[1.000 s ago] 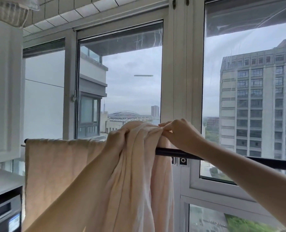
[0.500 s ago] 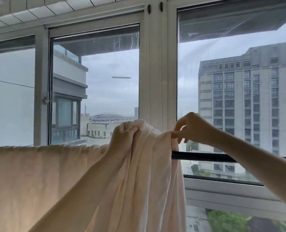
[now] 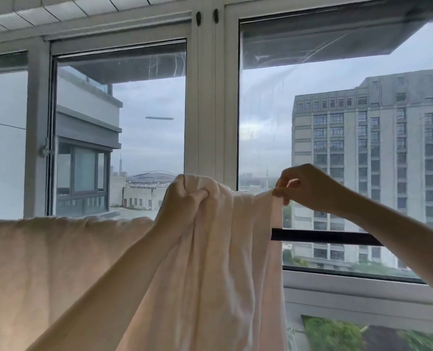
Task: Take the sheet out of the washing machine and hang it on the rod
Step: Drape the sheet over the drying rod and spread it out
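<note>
Fingers (image 3: 280,192) of the right hand (image 3: 309,188) pinch the top edge of the pale peach cotton sheet (image 3: 223,249), lifted above the thin black metal rod (image 3: 324,238), while the left hand (image 3: 182,206) clenches a thick gathered bunch of the same cloth a little to the left. The sheet is already on the rod: its left part hangs flat and spread (image 3: 45,262) along the bar, and the bunched part drops in long folds between the two arms. To the right of the cloth the rod runs bare until the right forearm crosses it.

The step in hand looks like spreading the bunch rightward. I'd say it goes best if the right hand draws its pinched edge along the bare rod, keeping it just high enough to clear the bar, while the left hand lets folds out gradually rather than dropping the lot, so both sides end up hanging evenly.

By count: one sheet, one rod, two hands. Behind them stand white-framed windows (image 3: 205,122) and, outside, one tall grey block of flats (image 3: 374,160) on the right.
</note>
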`<move>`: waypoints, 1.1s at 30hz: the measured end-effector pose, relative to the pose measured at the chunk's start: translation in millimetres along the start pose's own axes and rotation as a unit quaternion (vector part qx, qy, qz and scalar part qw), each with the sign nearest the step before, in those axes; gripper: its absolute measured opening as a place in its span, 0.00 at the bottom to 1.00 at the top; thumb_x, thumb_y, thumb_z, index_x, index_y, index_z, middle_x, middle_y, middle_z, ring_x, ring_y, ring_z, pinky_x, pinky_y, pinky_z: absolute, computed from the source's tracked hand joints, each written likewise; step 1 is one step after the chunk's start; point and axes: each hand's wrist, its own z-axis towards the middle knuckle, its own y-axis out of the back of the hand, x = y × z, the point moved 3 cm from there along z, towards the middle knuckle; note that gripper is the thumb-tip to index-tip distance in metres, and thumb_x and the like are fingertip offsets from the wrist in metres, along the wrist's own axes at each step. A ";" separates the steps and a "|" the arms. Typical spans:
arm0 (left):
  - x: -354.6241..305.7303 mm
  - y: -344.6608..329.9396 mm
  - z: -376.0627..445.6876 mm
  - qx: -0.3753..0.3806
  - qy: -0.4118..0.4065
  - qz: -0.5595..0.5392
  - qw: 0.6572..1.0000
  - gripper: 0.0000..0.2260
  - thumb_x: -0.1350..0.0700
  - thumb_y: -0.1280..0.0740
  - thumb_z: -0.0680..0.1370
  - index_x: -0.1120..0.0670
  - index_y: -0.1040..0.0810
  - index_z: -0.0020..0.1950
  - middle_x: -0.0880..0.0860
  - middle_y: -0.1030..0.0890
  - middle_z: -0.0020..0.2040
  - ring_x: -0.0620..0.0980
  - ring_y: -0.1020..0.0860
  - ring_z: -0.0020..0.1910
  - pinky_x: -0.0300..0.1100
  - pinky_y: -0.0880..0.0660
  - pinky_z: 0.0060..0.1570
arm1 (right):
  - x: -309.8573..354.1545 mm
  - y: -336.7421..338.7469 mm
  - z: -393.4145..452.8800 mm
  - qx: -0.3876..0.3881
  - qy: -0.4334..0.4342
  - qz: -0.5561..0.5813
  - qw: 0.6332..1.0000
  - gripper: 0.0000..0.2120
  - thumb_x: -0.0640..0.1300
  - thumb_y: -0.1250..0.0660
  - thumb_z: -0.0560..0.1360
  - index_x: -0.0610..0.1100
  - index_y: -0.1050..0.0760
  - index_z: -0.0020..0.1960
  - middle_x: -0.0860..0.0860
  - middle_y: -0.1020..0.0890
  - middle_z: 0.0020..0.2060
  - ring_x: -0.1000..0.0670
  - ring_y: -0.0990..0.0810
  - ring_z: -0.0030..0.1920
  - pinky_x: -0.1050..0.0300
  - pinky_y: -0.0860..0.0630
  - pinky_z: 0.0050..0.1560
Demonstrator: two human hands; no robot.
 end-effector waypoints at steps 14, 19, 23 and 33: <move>-50.5 -114.2 -52.1 0.244 -0.130 0.022 0.961 0.18 0.50 0.44 0.78 0.60 0.26 0.37 0.57 0.24 0.34 0.47 0.28 0.34 0.39 0.32 0.40 | -54.6 20.2 -65.1 0.105 -0.005 0.055 0.993 0.05 0.38 0.38 0.78 0.47 0.28 0.51 0.52 0.27 0.29 0.57 0.32 0.27 0.62 0.34 0.31; -25.4 -86.0 -38.1 0.146 -0.127 0.074 0.978 0.17 0.53 0.42 0.76 0.60 0.26 0.31 0.57 0.23 0.29 0.50 0.23 0.33 0.40 0.31 0.36 | -49.2 20.9 -69.7 0.119 0.041 0.021 0.992 0.08 0.41 0.36 0.77 0.48 0.22 0.54 0.53 0.20 0.40 0.62 0.22 0.40 0.66 0.24 0.44; 0.7 -63.4 -28.1 0.104 -0.148 0.248 0.952 0.15 0.44 0.44 0.71 0.50 0.24 0.32 0.48 0.21 0.30 0.48 0.23 0.34 0.43 0.28 0.38 | -37.7 15.7 -65.1 0.123 0.043 0.010 0.991 0.06 0.45 0.32 0.74 0.49 0.20 0.51 0.54 0.18 0.42 0.52 0.19 0.44 0.60 0.21 0.49; 22.7 -34.2 -18.2 0.150 -0.151 0.259 0.942 0.22 0.42 0.38 0.76 0.56 0.28 0.28 0.53 0.27 0.24 0.49 0.28 0.27 0.46 0.27 0.39 | -23.6 -5.9 -50.2 0.093 0.035 -0.046 0.994 0.07 0.49 0.29 0.73 0.47 0.20 0.46 0.56 0.20 0.37 0.61 0.24 0.36 0.69 0.27 0.37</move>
